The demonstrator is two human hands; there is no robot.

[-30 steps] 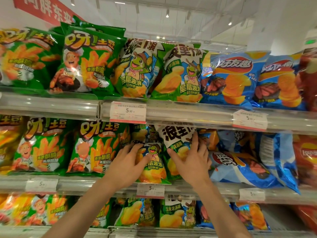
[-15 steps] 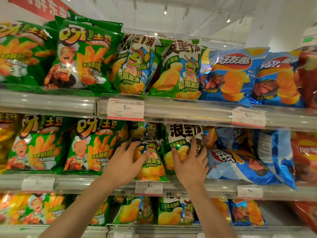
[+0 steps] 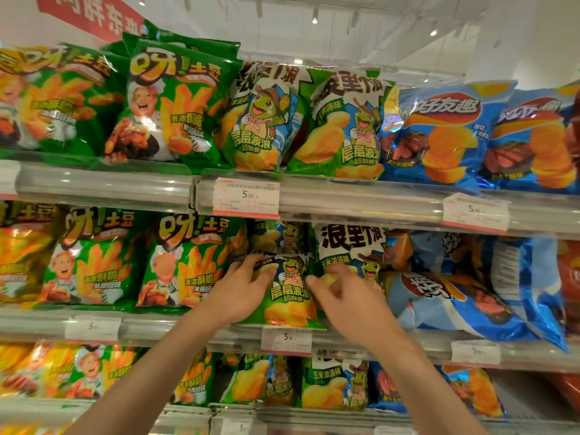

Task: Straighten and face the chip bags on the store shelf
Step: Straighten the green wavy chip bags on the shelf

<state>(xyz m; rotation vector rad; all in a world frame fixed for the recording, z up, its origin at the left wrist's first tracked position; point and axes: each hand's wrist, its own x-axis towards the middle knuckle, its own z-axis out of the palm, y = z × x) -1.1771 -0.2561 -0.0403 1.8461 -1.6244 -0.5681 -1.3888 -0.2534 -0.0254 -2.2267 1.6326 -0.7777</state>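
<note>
On the middle shelf (image 3: 361,340) a green frog chip bag (image 3: 290,296) stands low at the front, its top slumped. My left hand (image 3: 241,290) presses against its left edge with fingers spread. My right hand (image 3: 348,299) rests at its right edge, fingers curled and blurred, also over the taller frog bag (image 3: 351,249) beside it. Whether either hand truly grips a bag is unclear. To the right a blue chip bag (image 3: 455,302) lies tipped on its side.
Green fries bags (image 3: 188,262) stand left on the middle shelf. The top shelf holds upright green, frog and blue bags (image 3: 439,133). More bags fill the bottom shelf (image 3: 332,387). Price tags (image 3: 246,196) hang on the clear shelf rails.
My right hand has slid left from the taller frog bag toward the front frog bag's right edge. The left hand has stayed on that bag's left side.
</note>
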